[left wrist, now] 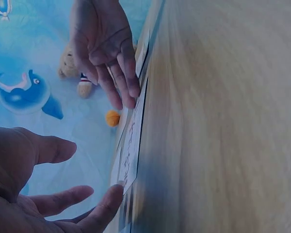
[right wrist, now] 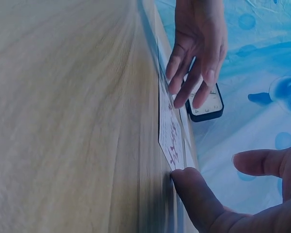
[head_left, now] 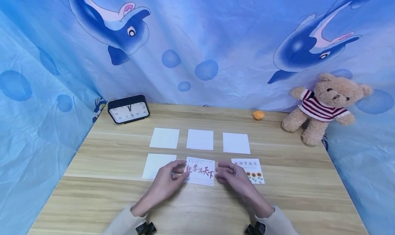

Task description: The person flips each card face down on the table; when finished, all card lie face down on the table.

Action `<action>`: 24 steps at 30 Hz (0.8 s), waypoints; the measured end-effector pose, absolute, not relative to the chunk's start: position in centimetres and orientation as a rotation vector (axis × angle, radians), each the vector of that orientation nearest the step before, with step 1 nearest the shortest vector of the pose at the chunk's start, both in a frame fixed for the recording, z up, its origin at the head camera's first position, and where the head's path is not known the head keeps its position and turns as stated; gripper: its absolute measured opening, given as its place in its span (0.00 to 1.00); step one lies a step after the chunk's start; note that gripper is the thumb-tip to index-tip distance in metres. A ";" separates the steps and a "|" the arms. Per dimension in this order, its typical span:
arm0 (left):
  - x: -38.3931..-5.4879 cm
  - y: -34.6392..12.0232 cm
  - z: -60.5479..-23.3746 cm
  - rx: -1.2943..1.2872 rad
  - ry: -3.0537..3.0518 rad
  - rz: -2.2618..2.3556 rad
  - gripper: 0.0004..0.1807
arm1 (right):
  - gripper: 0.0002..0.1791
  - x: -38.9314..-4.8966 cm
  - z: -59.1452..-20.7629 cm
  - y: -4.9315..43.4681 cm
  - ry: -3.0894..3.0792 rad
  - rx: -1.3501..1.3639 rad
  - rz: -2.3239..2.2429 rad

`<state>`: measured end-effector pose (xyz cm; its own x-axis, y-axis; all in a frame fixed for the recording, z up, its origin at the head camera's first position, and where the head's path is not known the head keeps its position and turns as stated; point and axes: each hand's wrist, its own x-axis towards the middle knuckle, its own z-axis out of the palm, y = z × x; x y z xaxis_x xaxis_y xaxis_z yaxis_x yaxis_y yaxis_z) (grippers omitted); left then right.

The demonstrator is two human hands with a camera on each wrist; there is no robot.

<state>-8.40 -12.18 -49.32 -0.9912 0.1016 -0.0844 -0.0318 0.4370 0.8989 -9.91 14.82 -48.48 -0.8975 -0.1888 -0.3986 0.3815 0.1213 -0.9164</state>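
A white card with red Chinese characters (head_left: pixel 200 171) lies flat in the middle of the front row. At its left edge is my left hand (head_left: pixel 170 176), fingers loosely bent and thumb apart from them. My right hand (head_left: pixel 232 176) is at the card's right edge in the same way, overlapping a card with sunflowers (head_left: pixel 255 173) in the head view. Both wrist views show fingertips right at the edges of the lettered card (left wrist: pixel 131 150), with thumbs raised and nothing pinched. Partly behind my left hand lies a plain white card (head_left: pixel 155 164).
Three plain cards form the back row: left (head_left: pixel 164 138), middle (head_left: pixel 200 139) and right (head_left: pixel 236 143). A black-framed clock (head_left: pixel 129 109) stands at the back left. An orange ball (head_left: pixel 258 115) and a teddy bear (head_left: pixel 322 106) sit at the back right of the wooden table (head_left: pixel 92 194).
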 end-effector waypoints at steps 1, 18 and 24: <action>-8.3 -12.1 -49.3 0.065 2.548 1.609 0.24 | 0.29 -9.9 -48.5 14.8 1.973 0.186 -1.839; -7.9 -11.6 -49.4 0.079 2.518 1.664 0.25 | 0.31 -9.5 -48.9 14.6 1.865 0.189 -1.954; -7.7 -11.4 -49.3 0.078 2.529 1.682 0.25 | 0.31 -9.4 -48.9 14.5 1.767 0.251 -2.023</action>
<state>-7.72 -11.43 -49.30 -0.9934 0.0998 -0.0571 -0.0141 0.3872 0.9219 -9.43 14.48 -48.94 -0.8867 -0.2058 -0.4140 0.4379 -0.0867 -0.8949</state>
